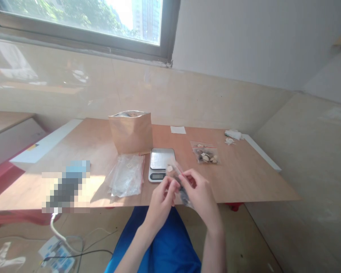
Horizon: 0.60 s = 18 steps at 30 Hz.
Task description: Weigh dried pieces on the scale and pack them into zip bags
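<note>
Both hands are closed on a small clear zip bag [174,171] with dark pieces in its lower part, held over the table's front edge. My left hand [162,195] pinches one side of it. My right hand [197,189] grips the other side, near the reddish zip strip. Just behind the bag stands a digital kitchen scale [162,159] with a silver plate. Left of the scale lies a stack of clear zip bags [127,175]. A filled zip bag [206,154] with dark and pale pieces rests to the right of the scale.
An open brown paper pouch [132,132] stands behind the clear bags. A white paper [178,130] lies near the wall, and white scraps [233,134] lie at the far right. On the left, a blurred-out device [69,184] has a white cable [57,229] hanging off the table [250,178].
</note>
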Available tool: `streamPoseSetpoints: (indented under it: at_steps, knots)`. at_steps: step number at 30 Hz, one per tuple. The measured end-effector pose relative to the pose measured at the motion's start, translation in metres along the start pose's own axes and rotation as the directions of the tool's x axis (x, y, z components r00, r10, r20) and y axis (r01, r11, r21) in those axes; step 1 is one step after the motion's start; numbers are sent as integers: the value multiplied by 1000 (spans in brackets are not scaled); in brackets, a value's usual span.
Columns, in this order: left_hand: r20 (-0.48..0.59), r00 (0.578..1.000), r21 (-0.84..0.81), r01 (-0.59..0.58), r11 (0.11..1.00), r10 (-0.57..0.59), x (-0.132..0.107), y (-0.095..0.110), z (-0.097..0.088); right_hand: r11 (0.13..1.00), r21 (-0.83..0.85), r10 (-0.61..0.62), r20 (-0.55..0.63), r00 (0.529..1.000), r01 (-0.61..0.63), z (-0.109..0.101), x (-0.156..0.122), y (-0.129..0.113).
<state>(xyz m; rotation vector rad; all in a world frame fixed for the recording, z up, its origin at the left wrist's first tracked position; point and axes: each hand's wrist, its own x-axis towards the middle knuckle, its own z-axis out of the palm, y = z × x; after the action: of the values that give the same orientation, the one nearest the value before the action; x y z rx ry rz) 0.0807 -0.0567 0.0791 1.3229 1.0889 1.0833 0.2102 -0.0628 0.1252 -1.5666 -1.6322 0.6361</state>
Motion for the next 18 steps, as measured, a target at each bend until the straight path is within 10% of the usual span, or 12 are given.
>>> streamPoseSetpoints:
  at_steps: [6,18]
  knots:
    - [-166,986,-26,-22,999,18,-6,5,-14,952,275,-156,44,987,138,47,-8,-17]
    - [-157,982,184,-76,980,105,-6,5,-28,943,314,-113,-1,994,108,59,-8,-19]
